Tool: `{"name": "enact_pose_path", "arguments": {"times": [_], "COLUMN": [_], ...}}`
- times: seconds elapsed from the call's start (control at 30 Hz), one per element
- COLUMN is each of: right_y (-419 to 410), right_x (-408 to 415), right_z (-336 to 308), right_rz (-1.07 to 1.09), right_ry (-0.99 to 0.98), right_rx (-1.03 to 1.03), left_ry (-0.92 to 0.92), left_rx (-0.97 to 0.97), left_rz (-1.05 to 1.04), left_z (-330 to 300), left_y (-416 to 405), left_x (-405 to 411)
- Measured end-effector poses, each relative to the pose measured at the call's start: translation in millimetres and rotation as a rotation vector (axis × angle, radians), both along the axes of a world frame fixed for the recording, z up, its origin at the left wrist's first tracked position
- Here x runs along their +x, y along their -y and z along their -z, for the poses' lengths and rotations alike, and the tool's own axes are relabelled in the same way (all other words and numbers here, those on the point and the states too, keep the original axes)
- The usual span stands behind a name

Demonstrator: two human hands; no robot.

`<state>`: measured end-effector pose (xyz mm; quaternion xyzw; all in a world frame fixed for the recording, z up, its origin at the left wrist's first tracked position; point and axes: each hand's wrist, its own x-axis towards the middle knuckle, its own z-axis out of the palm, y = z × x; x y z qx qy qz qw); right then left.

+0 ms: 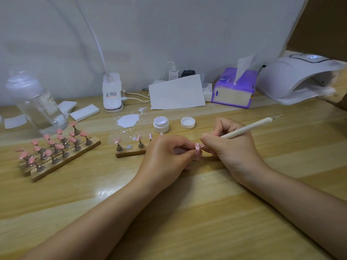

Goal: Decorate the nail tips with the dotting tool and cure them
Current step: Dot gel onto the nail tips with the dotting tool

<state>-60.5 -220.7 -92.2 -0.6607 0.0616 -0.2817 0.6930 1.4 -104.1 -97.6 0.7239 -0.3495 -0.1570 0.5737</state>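
Pink and glossy, the nail tip (pixel 197 147) sits at the centre of the wooden table (pixel 187 212), pinched between thumb and forefinger of the left hand (pixel 167 156); several small white dots show on its surface, and its mount is hidden by the fingers. The right hand (pixel 232 147) grips the dotting tool (pixel 247 128) like a pen, fingers curled round its smooth cream barrel; the lower metal tip meets the nail tip, and the upper end carries a thin wire with a small ball. Just behind the left hand, a short wooden holder strip (pixel 131 152) bears more pink tips on brass-coloured stands, some dotted; its right end is covered by the hand. Behind it stand an open round white gel jar (pixel 161 124) and, just beside it, its flat white lid (pixel 187 122). A rough white smear (pixel 128 120) lies on the table left of the jar. Far left, longer wooden strips (pixel 62 156) hold many plain pink tips. A clear bottle (pixel 35 102) near them is blurred, its label unreadable. At the back edge are a purple tissue box (pixel 234 89) and, right, the domed white curing lamp (pixel 300 77), partly cut off and blurred.
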Motion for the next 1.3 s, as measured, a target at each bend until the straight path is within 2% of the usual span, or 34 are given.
{"name": "enact_pose_path", "arguments": {"times": [1.3], "right_y": [2.6], "right_x": [0.7], "right_z": [3.7], "right_rz": [0.032], "right_ry": [0.014], "right_rx": [-0.014], "left_ry": [-0.01], "left_rx": [-0.001], "left_rz": [0.001], "left_z": [0.3], "left_y": [-0.2], "left_x": [0.1]}}
